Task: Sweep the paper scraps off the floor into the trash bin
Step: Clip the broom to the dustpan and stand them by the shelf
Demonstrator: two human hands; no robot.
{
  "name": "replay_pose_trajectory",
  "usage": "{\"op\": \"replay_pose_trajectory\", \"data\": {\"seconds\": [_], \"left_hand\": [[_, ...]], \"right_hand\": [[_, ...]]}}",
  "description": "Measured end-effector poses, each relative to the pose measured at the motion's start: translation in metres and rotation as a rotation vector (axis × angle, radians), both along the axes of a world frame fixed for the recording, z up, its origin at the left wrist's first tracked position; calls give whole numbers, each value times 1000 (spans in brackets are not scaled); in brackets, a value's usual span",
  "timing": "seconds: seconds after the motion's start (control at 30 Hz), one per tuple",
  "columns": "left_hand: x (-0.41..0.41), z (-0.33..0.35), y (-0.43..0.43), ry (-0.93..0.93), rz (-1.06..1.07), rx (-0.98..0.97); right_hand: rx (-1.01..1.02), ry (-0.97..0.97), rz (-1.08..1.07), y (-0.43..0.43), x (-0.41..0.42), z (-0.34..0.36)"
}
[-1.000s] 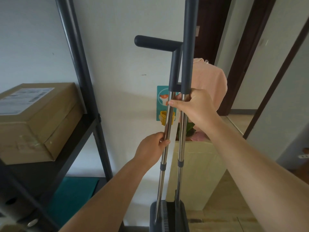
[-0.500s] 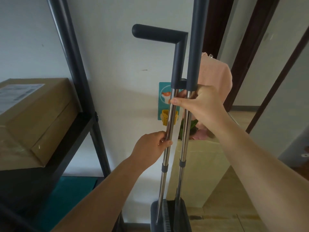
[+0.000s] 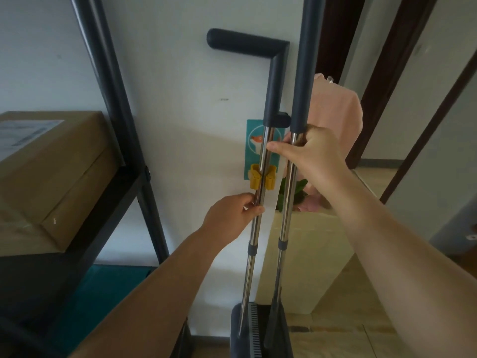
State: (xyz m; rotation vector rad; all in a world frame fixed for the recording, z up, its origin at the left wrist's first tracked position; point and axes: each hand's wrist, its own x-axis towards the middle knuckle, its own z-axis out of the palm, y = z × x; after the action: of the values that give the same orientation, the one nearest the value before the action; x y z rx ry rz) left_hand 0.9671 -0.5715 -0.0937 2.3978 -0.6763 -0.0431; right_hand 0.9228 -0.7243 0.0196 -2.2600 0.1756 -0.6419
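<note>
2 upright steel poles stand side by side in the middle of the frame, close to the white wall (image 3: 180, 99). The left one, the dustpan pole (image 3: 254, 228), ends in a dark grip bent toward the upper left, and its lower end runs into the grey dustpan (image 3: 238, 329) at the bottom centre. The pole passes in front of a yellow clip (image 3: 254, 180) fixed on a teal wall plate (image 3: 253, 143). The broom pole (image 3: 286, 208) to its right carries a straight dark grip that leaves the top of the frame. The broom head sits against the dustpan's comb teeth.

The left hand (image 3: 229, 218) holds the dustpan pole just below the clip, fingers (image 3: 245, 201) curled round the steel and thumb closing from the front. The right hand (image 3: 317, 153) holds the broom pole just under its dark grip, fingers wrapped behind it, while the thumb (image 3: 280, 147) reaches across and touches the dustpan pole.

A black shelf rack (image 3: 111, 99) fills the left, with a cardboard box (image 3: 51, 182) on its shelf. Right of the poles are a cream cabinet (image 3: 307, 259), green leaves (image 3: 300, 192) and a pink cloth (image 3: 335, 112).
</note>
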Motion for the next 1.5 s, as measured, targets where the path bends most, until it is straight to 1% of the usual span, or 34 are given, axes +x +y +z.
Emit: {"op": "replay_pose_trajectory", "data": {"seconds": [0.13, 0.27, 0.33, 0.43, 0.53, 0.6, 0.67, 0.73, 0.87, 1.0, 1.1, 1.17, 1.3, 1.5], "left_hand": [[-6, 8, 1, -10, 59, 13], [-16, 31, 0, -41, 188, -100], [-22, 43, 0, -69, 251, -149], [-27, 62, 0, -105, 319, -313], [-25, 81, -7, -90, 269, -457], [-22, 92, -14, -90, 222, -470], [-18, 98, -18, -73, 192, -470], [-15, 99, -19, -54, 199, -472], [-16, 94, -20, -108, 226, -389], [-15, 93, -19, -161, 230, -341], [-12, 91, -19, -192, 238, -298], [-11, 90, -19, -196, 245, -291], [-9, 90, -20, -160, 247, -311], [-7, 88, -17, -115, 238, -388]], "right_hand": [[-146, 71, -13, -3, -7, 5], [-180, 176, -59, -8, -20, 13], [-126, 210, -46, -10, -25, 16], [71, 246, 40, -12, -28, 22], [128, 349, 93, -21, -26, 30], [133, 392, 108, -24, -25, 35], [152, 354, 130, -24, -25, 40], [181, 258, 132, -22, -24, 46], [52, 79, 72, -25, -15, 50], [99, -88, 122, -21, -11, 54], [34, -188, 101, -16, -9, 62], [15, -188, 89, -15, -7, 62], [51, -156, 97, -20, -2, 52], [178, -164, 110, -22, 0, 46]]}}
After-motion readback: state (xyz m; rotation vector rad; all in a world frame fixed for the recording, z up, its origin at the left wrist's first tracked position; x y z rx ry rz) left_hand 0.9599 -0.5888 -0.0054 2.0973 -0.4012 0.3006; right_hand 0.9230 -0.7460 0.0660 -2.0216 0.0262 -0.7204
